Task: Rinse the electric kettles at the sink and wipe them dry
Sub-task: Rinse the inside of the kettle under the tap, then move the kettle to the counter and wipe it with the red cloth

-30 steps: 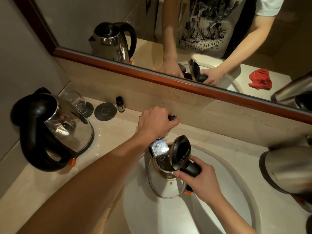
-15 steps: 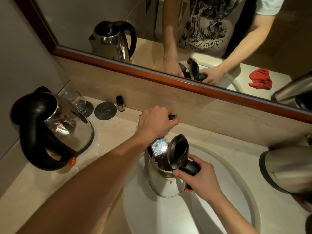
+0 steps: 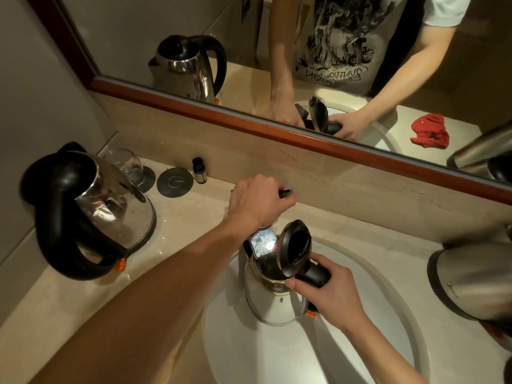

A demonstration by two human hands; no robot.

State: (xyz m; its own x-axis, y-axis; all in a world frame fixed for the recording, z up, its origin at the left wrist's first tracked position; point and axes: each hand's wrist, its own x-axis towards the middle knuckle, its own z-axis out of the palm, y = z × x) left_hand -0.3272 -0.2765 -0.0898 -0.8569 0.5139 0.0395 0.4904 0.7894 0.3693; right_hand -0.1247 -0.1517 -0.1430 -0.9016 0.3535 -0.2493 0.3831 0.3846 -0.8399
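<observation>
A steel kettle (image 3: 273,306) with its black lid (image 3: 295,246) flipped up stands in the white sink basin (image 3: 360,342), under the tap spout (image 3: 261,242). My right hand (image 3: 329,295) grips its black handle. My left hand (image 3: 259,199) is curled over the tap handle (image 3: 285,193) behind the basin. A second steel kettle (image 3: 91,209) with a black handle stands on the counter at the left. A third steel kettle (image 3: 471,278) sits at the right edge, partly cut off.
A glass (image 3: 128,164), a round black coaster (image 3: 174,181) and a small dark bottle (image 3: 199,170) stand by the backsplash on the left. The mirror (image 3: 249,51) above reflects a red cloth (image 3: 429,130) lying on the counter's right side.
The kettle in the basin and my right hand shifted very slightly up and left. My left hand stays on the tap handle.
</observation>
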